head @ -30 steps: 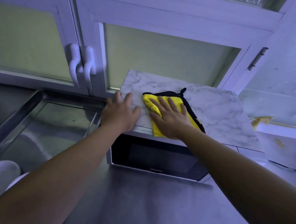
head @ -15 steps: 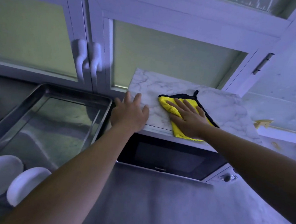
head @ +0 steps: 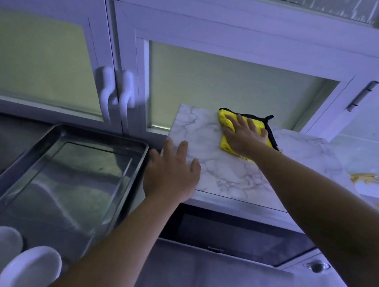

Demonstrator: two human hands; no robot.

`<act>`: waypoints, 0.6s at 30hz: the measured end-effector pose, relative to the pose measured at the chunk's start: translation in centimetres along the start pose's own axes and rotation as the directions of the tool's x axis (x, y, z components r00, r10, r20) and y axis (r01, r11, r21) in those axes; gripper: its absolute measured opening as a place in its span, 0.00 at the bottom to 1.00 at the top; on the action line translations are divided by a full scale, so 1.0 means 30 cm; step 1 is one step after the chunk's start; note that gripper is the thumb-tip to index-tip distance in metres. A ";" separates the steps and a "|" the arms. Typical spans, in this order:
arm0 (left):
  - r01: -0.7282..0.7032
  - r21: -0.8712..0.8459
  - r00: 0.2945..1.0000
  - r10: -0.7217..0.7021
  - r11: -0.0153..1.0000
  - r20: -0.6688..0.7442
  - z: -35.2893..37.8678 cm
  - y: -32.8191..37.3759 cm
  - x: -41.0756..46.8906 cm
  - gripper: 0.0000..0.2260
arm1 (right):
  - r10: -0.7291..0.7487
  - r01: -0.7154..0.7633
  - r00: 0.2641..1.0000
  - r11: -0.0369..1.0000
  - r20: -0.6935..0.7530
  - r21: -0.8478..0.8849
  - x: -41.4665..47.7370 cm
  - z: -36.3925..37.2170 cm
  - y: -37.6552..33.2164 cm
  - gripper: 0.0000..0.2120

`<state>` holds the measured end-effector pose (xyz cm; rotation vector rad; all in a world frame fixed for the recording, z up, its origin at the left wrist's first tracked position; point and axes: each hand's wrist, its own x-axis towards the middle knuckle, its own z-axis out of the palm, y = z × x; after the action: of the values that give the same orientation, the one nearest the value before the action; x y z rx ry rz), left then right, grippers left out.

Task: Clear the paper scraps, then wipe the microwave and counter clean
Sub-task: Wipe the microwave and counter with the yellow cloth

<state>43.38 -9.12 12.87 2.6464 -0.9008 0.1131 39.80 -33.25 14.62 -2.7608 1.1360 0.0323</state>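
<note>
Pressing cloth (head: 227,145) farther back than before

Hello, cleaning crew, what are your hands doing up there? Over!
Right hand flat on the cloth, pressing it on the microwave top. Left hand flat on the front left corner. No scraps on top, nothing in the way.

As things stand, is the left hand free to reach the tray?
Probably yes: the left hand rests flat on the microwave top's left edge, holding nothing, with the tray just beside it and nothing between.
</note>
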 end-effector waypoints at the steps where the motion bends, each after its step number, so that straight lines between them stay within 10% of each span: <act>1: 0.001 -0.005 1.000 -0.001 1.000 -0.005 0.003 -0.001 0.001 0.25 | 0.001 -0.001 1.000 1.000 -0.007 0.001 0.032 -0.001 -0.005 0.28; 10: 0.020 -0.001 0.999 -0.020 1.000 -0.026 0.000 0.004 0.000 0.23 | -0.003 0.003 1.000 1.000 0.029 0.012 0.068 -0.023 -0.054 0.27; 18: 0.052 -0.137 0.999 -0.051 0.989 0.007 -0.058 0.003 -0.012 0.17 | -0.327 0.331 0.937 0.943 0.123 -0.019 -0.367 0.017 -0.063 0.25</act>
<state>43.09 -8.37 14.45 2.5406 -0.8105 0.0324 33.30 -24.18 15.24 -2.9004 0.6400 0.1782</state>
